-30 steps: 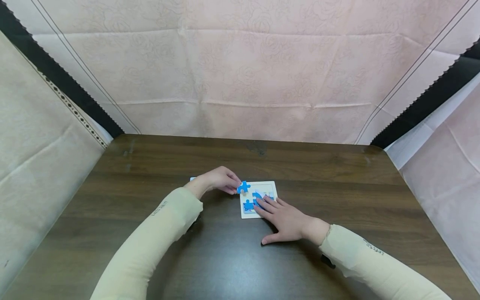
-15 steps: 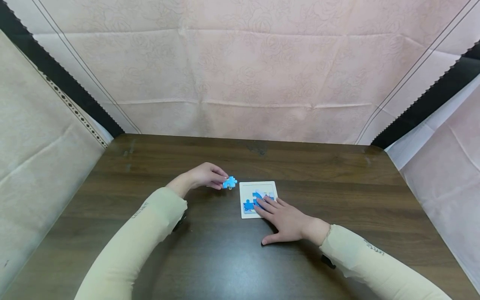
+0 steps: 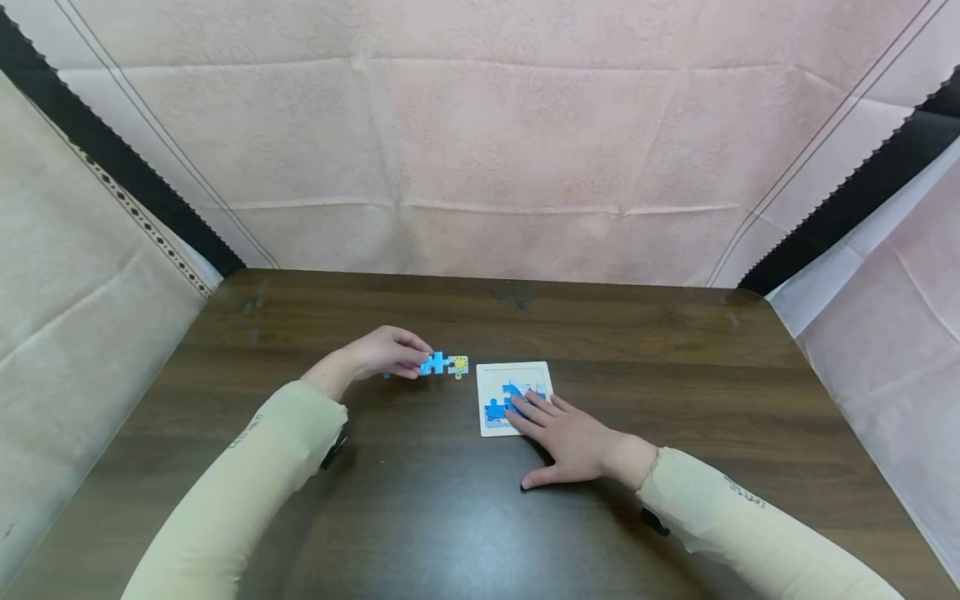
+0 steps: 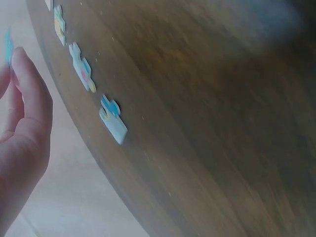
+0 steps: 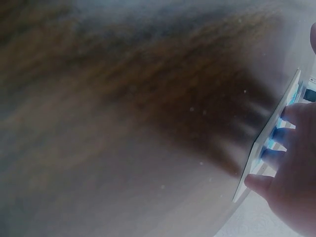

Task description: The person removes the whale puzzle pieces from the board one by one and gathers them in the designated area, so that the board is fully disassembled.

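My left hand (image 3: 386, 352) pinches a blue jigsaw puzzle piece (image 3: 435, 363) between thumb and fingers, left of the puzzle board. In the left wrist view this piece (image 4: 8, 45) shows only as a thin blue edge at the fingertips. Just to its right, a piece with a yellow sun (image 3: 458, 364) lies on the table. The white-framed puzzle board (image 3: 492, 375) has several blue pieces in its lower part. My right hand (image 3: 566, 442) rests with spread, straight fingers on the board's lower right, covering some of the picture; the right wrist view shows the fingertips on the board (image 5: 254, 153).
More loose pieces lie in a row on the table in the left wrist view: a white and blue one (image 4: 113, 121), a colourful one (image 4: 83, 68) and a yellowish one (image 4: 59, 24). The brown wooden table (image 3: 420, 500) ends at a pale cloth backdrop (image 3: 487, 167).
My left hand has carried the blue piece leftward from the board's upper left corner, and the sun piece now shows on the table. The right hand has stayed on the board.
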Available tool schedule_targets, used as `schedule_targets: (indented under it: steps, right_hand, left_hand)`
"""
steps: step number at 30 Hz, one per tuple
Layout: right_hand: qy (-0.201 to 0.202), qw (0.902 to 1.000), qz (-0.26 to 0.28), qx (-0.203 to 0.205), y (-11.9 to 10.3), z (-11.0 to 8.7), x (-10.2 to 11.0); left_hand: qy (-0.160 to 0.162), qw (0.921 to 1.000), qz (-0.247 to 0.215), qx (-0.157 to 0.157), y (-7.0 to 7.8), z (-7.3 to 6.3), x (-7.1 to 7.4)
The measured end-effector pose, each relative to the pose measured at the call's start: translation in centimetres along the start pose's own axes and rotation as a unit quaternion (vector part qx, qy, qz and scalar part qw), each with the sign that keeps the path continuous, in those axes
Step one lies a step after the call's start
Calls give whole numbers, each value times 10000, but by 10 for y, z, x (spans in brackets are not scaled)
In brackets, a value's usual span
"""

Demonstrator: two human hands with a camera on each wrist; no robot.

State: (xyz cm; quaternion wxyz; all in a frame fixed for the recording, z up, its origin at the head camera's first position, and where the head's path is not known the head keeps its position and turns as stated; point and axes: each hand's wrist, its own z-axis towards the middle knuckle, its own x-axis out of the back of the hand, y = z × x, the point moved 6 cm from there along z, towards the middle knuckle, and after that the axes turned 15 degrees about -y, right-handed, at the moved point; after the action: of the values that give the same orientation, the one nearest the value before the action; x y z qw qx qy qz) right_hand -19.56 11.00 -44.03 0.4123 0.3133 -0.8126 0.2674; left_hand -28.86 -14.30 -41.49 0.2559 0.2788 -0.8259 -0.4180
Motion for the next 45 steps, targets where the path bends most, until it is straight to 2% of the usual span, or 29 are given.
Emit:
schedule_targets:
  steps: [11,16,20,29,33,40,45]
  right_hand:
    - [-19,10000,13,-24,1,0,0]
    - [-44,10000,35,-14,0,1,0]
    - [-43,10000,40,-8,1,1,-1]
    - [-6,10000,41,20,1,0,-1]
    - [-1,10000,42,29,1,0,-1]
    - [-21,10000,47,-8,1,0,-1]
    - [-24,9999,116,-3,1,0,0]
  left_hand:
    - [86,10000,-2,32,-22,-23,15]
    - [147,9996,-108,224,-33,-31,19]
    - [180,9989,-206,380,-43,-33,20]
    - [177,9982,-310,490,-58,-36,21]
    - [273,9980,-194,542,-62,-36,20]
    - [355,9985,28,427,-59,-35,17]
    - [545,9963,196,640,-58,-36,17]
